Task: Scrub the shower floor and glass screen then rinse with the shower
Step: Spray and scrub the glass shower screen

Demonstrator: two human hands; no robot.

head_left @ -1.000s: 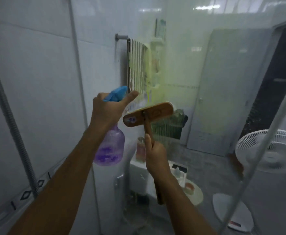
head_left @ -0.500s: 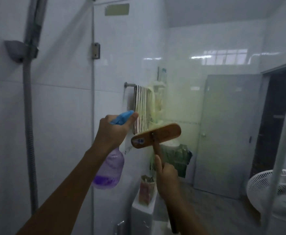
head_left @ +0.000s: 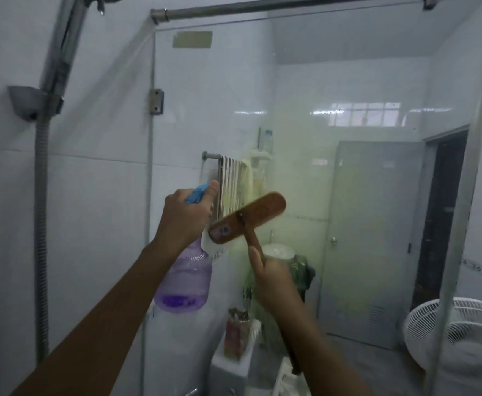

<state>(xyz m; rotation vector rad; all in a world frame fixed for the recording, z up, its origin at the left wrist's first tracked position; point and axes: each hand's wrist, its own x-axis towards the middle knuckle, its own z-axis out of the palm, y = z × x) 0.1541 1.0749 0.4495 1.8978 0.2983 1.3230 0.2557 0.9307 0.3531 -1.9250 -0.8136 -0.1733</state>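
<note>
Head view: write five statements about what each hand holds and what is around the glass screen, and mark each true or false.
1. The left hand holds a spray bottle with purple liquid. True.
2. The right hand grips a metal squeegee. False: it grips a wooden-backed brush by its handle.
3. The brush head is tilted, right end higher. True.
4. The shower hose hangs at right. False: it hangs at left.
5. A white fan stands at lower right, seen through the glass screen. True.

No readable text, sticker on brush head (head_left: 248, 218) blurred, glass-screen label (head_left: 192, 39) illegible
</note>
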